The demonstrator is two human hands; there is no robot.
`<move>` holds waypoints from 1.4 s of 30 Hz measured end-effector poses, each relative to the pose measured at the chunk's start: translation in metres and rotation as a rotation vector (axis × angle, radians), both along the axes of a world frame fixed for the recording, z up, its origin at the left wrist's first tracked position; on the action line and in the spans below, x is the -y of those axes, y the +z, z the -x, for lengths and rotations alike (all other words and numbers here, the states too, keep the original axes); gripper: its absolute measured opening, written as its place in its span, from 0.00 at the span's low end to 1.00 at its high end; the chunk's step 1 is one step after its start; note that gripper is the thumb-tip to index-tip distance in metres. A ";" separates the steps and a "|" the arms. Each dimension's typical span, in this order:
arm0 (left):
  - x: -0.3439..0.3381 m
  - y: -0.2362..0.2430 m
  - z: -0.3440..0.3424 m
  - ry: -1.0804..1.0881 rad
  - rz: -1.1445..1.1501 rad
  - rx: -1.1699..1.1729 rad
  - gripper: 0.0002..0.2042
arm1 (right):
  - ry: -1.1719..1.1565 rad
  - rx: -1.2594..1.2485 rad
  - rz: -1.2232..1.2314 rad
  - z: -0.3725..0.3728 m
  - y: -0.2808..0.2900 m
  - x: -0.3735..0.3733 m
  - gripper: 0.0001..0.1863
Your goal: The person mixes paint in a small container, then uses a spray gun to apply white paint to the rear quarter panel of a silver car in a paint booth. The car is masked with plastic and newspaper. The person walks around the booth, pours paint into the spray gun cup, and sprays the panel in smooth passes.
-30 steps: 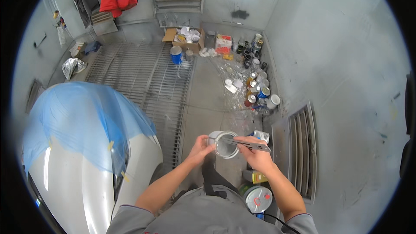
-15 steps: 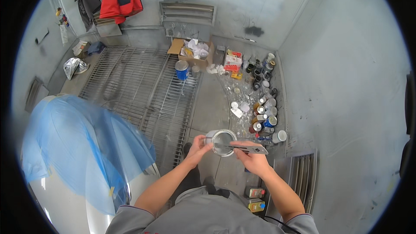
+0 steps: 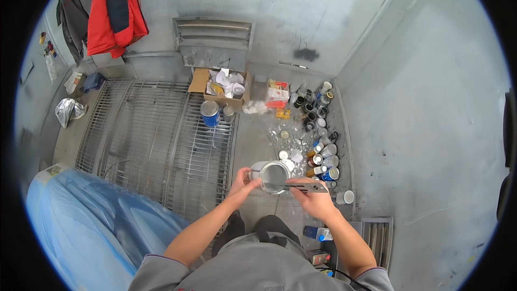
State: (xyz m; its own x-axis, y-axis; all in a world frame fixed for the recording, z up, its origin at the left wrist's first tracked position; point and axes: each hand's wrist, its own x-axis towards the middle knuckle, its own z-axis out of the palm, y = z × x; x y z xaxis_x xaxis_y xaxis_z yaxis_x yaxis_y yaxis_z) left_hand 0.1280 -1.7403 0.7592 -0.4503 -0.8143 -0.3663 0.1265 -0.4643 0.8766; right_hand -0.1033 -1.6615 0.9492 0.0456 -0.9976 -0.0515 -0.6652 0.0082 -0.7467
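Below the centre of the frame, a can is resting in the left hand, whose grip is curving round its left side. The right hand, its grip narrow, is holding a flat grey stick across the can's right rim. Both forearms are slanting inward from the frame's lower edge.

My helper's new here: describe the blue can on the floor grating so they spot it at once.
Find the slatted floor grating, then the open cardboard box at its far right corner. On the box's near side stands the blue can, grey on top. Its blue body sets it apart from the smaller grey container on its right.
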 end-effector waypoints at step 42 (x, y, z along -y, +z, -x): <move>0.536 -0.030 0.298 -0.550 -0.225 -0.182 0.32 | -0.470 -0.197 0.314 0.204 0.031 0.359 0.23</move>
State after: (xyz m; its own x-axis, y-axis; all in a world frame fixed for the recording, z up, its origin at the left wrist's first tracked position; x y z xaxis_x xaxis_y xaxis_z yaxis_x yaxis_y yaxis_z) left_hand -0.1700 -2.2766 0.7292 -0.8535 -0.3567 -0.3799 -0.0457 -0.6749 0.7365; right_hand -0.3068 -2.0205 0.9798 -0.3850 -0.8774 0.2864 -0.7700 0.1342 -0.6238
